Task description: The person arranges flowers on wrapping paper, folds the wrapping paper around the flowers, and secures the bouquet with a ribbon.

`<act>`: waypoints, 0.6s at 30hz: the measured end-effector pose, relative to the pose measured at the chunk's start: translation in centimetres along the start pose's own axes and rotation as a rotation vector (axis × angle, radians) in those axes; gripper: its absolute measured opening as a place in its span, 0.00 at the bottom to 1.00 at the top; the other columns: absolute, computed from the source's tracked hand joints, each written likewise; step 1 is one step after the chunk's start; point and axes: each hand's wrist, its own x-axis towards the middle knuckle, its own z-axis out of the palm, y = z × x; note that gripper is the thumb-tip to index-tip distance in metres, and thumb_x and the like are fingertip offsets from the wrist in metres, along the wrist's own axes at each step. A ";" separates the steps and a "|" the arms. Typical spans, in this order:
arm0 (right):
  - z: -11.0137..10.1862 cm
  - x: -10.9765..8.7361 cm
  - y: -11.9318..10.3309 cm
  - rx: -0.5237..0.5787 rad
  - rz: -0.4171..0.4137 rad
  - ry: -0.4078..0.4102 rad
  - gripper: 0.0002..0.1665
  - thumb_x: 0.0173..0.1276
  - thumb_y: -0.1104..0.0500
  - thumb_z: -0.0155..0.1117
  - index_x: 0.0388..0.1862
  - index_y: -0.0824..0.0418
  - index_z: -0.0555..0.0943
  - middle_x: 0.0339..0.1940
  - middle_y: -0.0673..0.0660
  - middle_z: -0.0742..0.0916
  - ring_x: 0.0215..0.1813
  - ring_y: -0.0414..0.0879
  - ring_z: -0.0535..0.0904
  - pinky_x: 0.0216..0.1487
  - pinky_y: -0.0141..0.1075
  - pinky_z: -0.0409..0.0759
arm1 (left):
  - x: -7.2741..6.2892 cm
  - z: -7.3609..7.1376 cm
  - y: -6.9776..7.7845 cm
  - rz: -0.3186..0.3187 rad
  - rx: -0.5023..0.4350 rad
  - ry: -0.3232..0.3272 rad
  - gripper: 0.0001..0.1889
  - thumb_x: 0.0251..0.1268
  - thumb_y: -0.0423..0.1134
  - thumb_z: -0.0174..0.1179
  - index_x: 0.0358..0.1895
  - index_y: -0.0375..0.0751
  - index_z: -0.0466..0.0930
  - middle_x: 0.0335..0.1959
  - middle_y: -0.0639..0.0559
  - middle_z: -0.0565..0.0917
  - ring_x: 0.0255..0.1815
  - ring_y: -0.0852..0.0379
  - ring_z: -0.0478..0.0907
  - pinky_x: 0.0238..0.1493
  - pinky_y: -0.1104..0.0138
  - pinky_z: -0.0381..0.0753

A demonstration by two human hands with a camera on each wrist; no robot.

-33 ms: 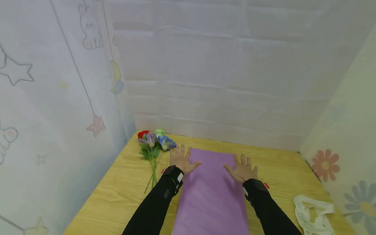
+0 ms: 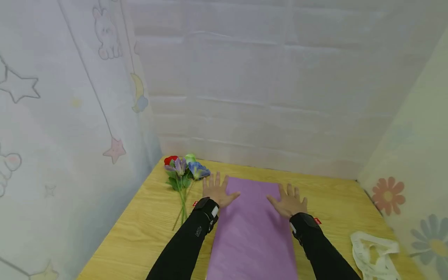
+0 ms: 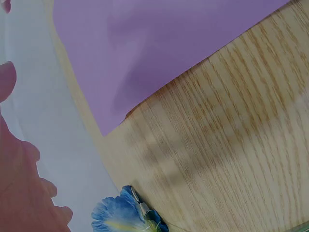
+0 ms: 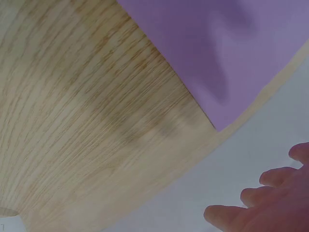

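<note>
A sheet of purple paper [image 2: 252,233] lies lengthwise on the wooden table, its far end between the two hands. My left hand [image 2: 217,191], fingers spread and straight, is held over the paper's left edge and grips nothing. Over the right edge is my right hand [image 2: 289,202], spread the same way and holding nothing. Both wrist views show hand shadows on the paper and table, with the left fingers [image 3: 24,188] and right fingers [image 4: 260,198] raised off the surface.
Artificial flowers [image 2: 182,171] in red, purple, blue and pale green lie left of the paper, stems toward me. A loose white ribbon [image 2: 374,252] lies at the table's right. Patterned cloth walls [image 2: 245,77] stand behind and at both sides of the wooden table [image 2: 140,233].
</note>
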 end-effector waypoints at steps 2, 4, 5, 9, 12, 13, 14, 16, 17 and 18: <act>0.1 -0.3 -0.3 0.010 -0.006 0.006 0.55 0.75 0.27 0.43 0.83 0.64 0.49 0.80 0.76 0.49 0.79 0.76 0.38 0.68 0.76 0.33 | -0.1 0.2 -0.3 0.010 0.014 0.002 0.46 0.70 0.77 0.37 0.84 0.57 0.43 0.84 0.42 0.41 0.83 0.36 0.35 0.77 0.41 0.29; -0.1 -0.4 -0.7 0.018 -0.021 0.010 0.54 0.76 0.28 0.44 0.83 0.65 0.49 0.81 0.76 0.49 0.79 0.75 0.38 0.69 0.75 0.33 | -0.1 0.0 -0.3 0.011 0.003 -0.003 0.46 0.70 0.77 0.38 0.84 0.57 0.44 0.84 0.43 0.41 0.83 0.37 0.35 0.77 0.42 0.28; -0.2 -0.3 -0.9 0.023 -0.032 0.014 0.54 0.76 0.29 0.45 0.83 0.66 0.49 0.80 0.77 0.49 0.79 0.76 0.38 0.70 0.74 0.33 | 0.0 0.0 -0.4 0.012 -0.012 -0.002 0.46 0.70 0.76 0.39 0.84 0.56 0.45 0.84 0.43 0.42 0.83 0.37 0.35 0.77 0.42 0.29; 0.0 -0.2 -1.6 0.044 -0.060 0.027 0.54 0.75 0.29 0.48 0.82 0.67 0.52 0.80 0.77 0.50 0.79 0.76 0.40 0.70 0.73 0.35 | 0.7 0.6 -0.9 0.013 -0.072 0.008 0.49 0.66 0.81 0.37 0.84 0.57 0.44 0.84 0.44 0.40 0.83 0.39 0.33 0.77 0.44 0.26; 0.3 -0.3 -2.2 0.044 -0.058 0.016 0.55 0.74 0.29 0.50 0.81 0.68 0.53 0.80 0.78 0.51 0.79 0.76 0.41 0.71 0.73 0.37 | 1.9 2.3 -1.6 0.036 -0.091 0.038 0.52 0.61 0.84 0.30 0.84 0.60 0.40 0.84 0.43 0.36 0.83 0.38 0.29 0.76 0.43 0.23; 0.5 -0.4 -2.4 0.038 -0.059 0.020 0.55 0.74 0.29 0.51 0.81 0.69 0.54 0.80 0.78 0.52 0.79 0.76 0.42 0.71 0.73 0.39 | 1.9 2.4 -1.7 0.037 -0.092 0.038 0.52 0.61 0.84 0.30 0.84 0.60 0.40 0.84 0.43 0.36 0.83 0.38 0.29 0.76 0.43 0.23; 0.6 -0.5 -2.7 0.033 -0.060 0.018 0.56 0.73 0.30 0.52 0.81 0.70 0.54 0.79 0.79 0.53 0.78 0.76 0.44 0.72 0.72 0.41 | 1.7 2.3 -1.6 0.037 -0.098 0.031 0.51 0.63 0.83 0.31 0.84 0.59 0.40 0.84 0.44 0.36 0.83 0.38 0.29 0.76 0.43 0.23; 0.8 -1.3 -3.6 0.022 -0.054 0.020 0.55 0.73 0.34 0.56 0.79 0.74 0.55 0.77 0.81 0.58 0.76 0.77 0.52 0.71 0.70 0.52 | 1.2 1.9 -1.5 0.042 -0.111 0.025 0.48 0.68 0.79 0.35 0.84 0.58 0.42 0.84 0.44 0.37 0.83 0.39 0.29 0.77 0.44 0.25; 1.0 -1.9 -4.2 0.007 -0.065 0.032 0.52 0.72 0.37 0.59 0.76 0.76 0.59 0.73 0.82 0.63 0.73 0.76 0.60 0.69 0.67 0.59 | 0.1 0.6 -1.0 0.026 -0.119 -0.005 0.46 0.71 0.75 0.40 0.84 0.54 0.46 0.84 0.44 0.40 0.83 0.39 0.33 0.78 0.46 0.28; 1.2 -2.5 -4.9 -0.012 -0.084 0.054 0.48 0.71 0.40 0.63 0.71 0.78 0.67 0.67 0.82 0.71 0.68 0.75 0.69 0.65 0.64 0.68 | -0.2 0.3 -1.0 0.031 -0.128 -0.002 0.45 0.72 0.73 0.42 0.83 0.53 0.47 0.84 0.43 0.41 0.83 0.39 0.34 0.78 0.46 0.30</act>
